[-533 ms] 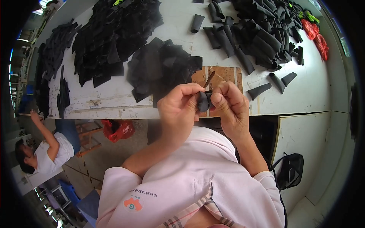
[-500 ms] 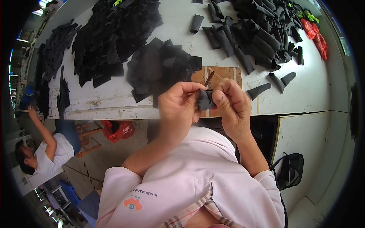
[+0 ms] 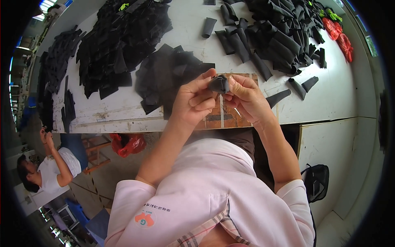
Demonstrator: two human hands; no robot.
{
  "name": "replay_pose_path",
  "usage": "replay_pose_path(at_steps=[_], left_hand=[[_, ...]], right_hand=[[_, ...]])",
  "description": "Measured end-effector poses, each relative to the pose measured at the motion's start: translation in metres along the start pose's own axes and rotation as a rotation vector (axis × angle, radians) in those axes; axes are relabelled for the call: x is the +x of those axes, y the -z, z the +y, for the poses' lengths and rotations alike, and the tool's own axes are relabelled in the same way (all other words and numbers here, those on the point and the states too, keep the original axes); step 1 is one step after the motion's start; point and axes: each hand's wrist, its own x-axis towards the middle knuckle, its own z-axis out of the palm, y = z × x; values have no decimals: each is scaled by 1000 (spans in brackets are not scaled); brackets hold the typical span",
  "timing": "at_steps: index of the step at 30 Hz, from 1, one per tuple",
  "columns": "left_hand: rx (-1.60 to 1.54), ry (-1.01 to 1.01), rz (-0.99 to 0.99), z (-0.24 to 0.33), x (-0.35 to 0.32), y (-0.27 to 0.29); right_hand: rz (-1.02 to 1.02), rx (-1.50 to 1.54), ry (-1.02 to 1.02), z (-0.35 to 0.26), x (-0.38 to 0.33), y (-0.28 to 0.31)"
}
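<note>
Left hand point(image 3: 193, 100) and right hand point(image 3: 250, 99) both pinched 1 black cloth piece point(image 3: 218, 84), farther over the brown board point(image 3: 231, 120) than before.

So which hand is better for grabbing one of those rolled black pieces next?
Probably the right hand: a rolled black piece lies just beside it. The left hand is nearer the flat black pieces. Both hold a small dark piece, though.

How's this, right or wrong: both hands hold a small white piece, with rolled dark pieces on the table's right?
Only the colour is wrong: the head view shows the left hand and right hand holding a small dark grey piece.
</note>
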Motion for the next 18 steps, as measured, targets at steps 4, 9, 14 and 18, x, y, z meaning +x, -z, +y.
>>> replay_pose_path(at_steps=[4,9,14,18], left_hand=[[-180,-28,75,5,-1,-3],[-438,-98,71,6,-5,-29],[-276,-60,218,6,2,4],[-96,-87,71,-6,-9,-22]], right_hand=[[-16,-67,1,-4,10,0],[-120,-285,40,-28,11,-9],[-83,-58,14,4,15,5],[-158,-192,110,2,19,15]])
